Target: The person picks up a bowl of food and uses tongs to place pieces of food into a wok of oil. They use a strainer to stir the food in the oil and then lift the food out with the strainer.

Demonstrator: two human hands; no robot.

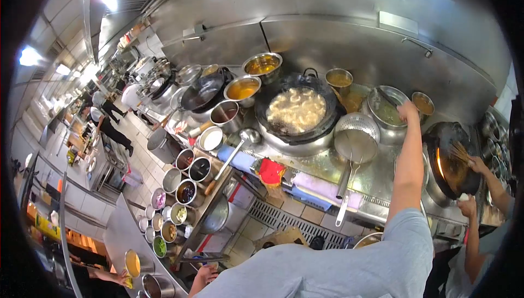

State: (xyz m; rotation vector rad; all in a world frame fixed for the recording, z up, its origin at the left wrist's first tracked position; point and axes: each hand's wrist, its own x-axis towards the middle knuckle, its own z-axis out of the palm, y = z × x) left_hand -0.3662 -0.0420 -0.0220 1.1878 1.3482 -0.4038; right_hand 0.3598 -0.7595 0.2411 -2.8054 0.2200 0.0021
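My right hand (406,112) reaches forward over a steel pot (400,127) of greenish liquid. Its fingers are closed on a dark-handled utensil (386,97) that slants into the pot; the working end is hard to make out. Low at the left, beside my grey shirt, my left hand (206,275) is only partly visible, and its fingers cannot be read clearly. Left of the pot, a wire-mesh strainer (343,180) and a perforated ladle (357,126) rest together. Pale pieces bubble in oil in a large wok (265,126).
At right, a co-worker's hand (479,164) works a bamboo brush (461,153) in a tilted wok (436,176). Sauce pots (187,191) crowd the left side. A ladle (232,156) lies near them. Another person's hand (115,278) holds something yellow, lower left. Folded cloths (311,182) line the stove edge.
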